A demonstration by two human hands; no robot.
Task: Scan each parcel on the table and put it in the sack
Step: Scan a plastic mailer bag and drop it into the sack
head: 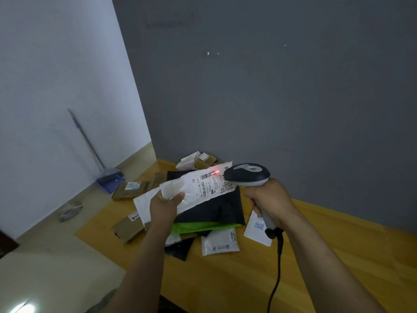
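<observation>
White parcel [203, 188] in left hand [164, 207] fingers, scanner [247, 175] in right hand [268, 199] fingers, both forearms outstretched.

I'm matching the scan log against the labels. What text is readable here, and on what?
"L714 00 015": red print, label of the white parcel in the left hand.
"83-5 350": same label, beside the scanner in the right hand.
"707-67": small white bag, further digits unclear.
white envelope: blue characters, partly hidden, unreadable.
brown boxes: labels too small to read.
</observation>
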